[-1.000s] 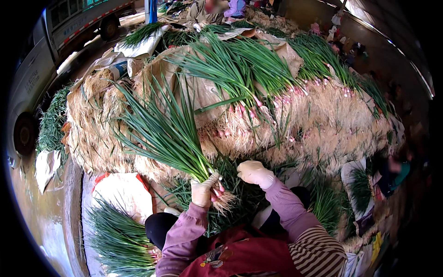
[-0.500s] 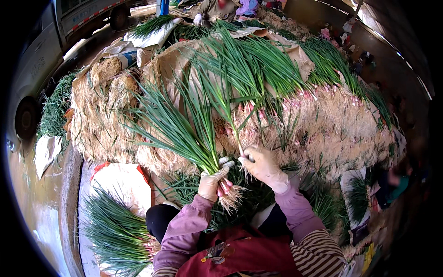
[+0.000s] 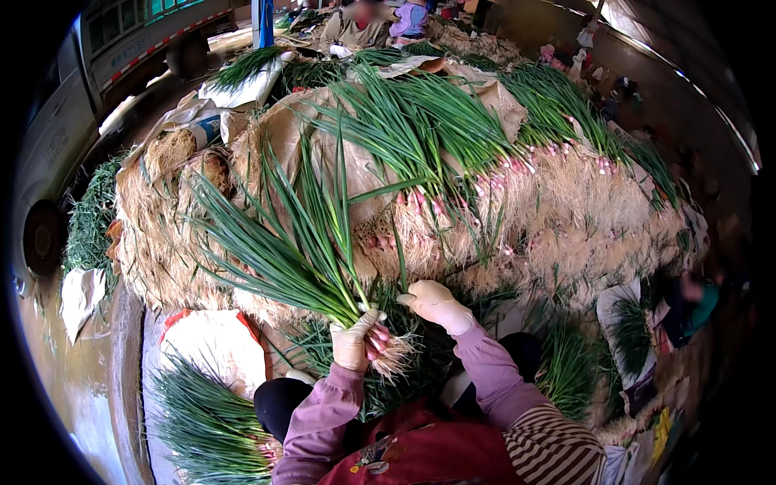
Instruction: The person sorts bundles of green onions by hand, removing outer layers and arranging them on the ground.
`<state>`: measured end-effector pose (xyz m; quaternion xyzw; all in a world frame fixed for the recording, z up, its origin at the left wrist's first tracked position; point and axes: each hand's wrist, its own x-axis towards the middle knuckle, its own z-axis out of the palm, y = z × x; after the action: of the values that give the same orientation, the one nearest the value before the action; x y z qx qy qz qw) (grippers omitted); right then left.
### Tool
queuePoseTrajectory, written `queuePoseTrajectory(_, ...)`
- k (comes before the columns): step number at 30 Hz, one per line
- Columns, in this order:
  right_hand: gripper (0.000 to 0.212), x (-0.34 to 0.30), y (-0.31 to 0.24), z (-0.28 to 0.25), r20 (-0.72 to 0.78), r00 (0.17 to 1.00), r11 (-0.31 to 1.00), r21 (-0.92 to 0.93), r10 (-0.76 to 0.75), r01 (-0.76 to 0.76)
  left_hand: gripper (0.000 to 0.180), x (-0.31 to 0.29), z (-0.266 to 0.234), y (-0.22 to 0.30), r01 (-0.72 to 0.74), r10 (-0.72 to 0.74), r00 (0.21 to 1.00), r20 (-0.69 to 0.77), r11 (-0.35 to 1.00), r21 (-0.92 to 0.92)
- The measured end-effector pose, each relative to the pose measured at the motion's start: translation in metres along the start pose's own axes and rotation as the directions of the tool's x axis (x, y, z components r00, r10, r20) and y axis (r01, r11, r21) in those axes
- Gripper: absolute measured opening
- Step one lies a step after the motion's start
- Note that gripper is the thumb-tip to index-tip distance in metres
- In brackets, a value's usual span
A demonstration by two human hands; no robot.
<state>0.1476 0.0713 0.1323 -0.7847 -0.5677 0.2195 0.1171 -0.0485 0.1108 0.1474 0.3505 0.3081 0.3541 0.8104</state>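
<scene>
My gloved left hand [image 3: 352,343] is closed around a bunch of spring onions [image 3: 311,279]. Their long green leaves fan up and to the left, and pink bulbs with pale stringy roots [image 3: 394,356] stick out on the right of the fist. Just right of the bunch, my gloved right hand [image 3: 437,306] has its fingers pinched together. A narrow green leaf [image 3: 400,257] rises from those fingertips. Beyond both hands, a large heap of spring onions [image 3: 453,121] lies with leaves pointing away and roots toward me.
Loose green leaves [image 3: 311,343] cover the ground below my hands. At lower left, another onion bundle [image 3: 210,420] lies by a white sack [image 3: 214,347]. A truck [image 3: 69,133] stands at far left. Other people [image 3: 356,28] sit behind the heap; one [image 3: 687,307] is at right.
The onion stalk that my right hand held has joined the bunch in my left hand. A thin leaf is left at the right fingertips. The view has shifted slightly.
</scene>
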Motion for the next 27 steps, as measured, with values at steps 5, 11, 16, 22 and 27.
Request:
queuePoseTrajectory(5, 0.024, 0.014, -0.007, -0.112, -0.612, 0.773, 0.869, 0.462, 0.168, 0.177, 0.016, 0.006, -0.006, -0.014, 0.037, -0.023, 0.994, 0.103, 0.99, -0.135)
queuePoseTrajectory(11, 0.021, 0.092, 0.025, -0.153, -0.604, 0.797, 0.997, -0.044, 0.02, -0.059, 0.019, 0.011, -0.009, -0.01, 0.119, -0.104, 0.976, 0.191, 0.991, -0.068)
queuePoseTrajectory(16, 0.015, 0.004, -0.029, -0.094, -0.447, 0.873, 0.981, -0.062, -0.193, 0.185, 0.044, 0.01, -0.004, -0.016, 0.088, -0.063, 0.98, 0.189, 0.988, -0.125)
queuePoseTrajectory(22, 0.006, -0.028, -0.047, -0.019, -0.321, 0.703, 0.77, -0.342, -0.635, 0.539, 0.019, 0.005, 0.002, -0.011, 0.123, -0.126, 0.977, 0.171, 0.992, 0.027)
queuePoseTrajectory(27, 0.011, -0.011, -0.012, -0.029, -0.154, 0.933, 0.903, -0.345, -0.324, 0.257, 0.012, -0.004, 0.004, -0.006, 0.039, -0.035, 0.996, 0.084, 0.998, -0.039)
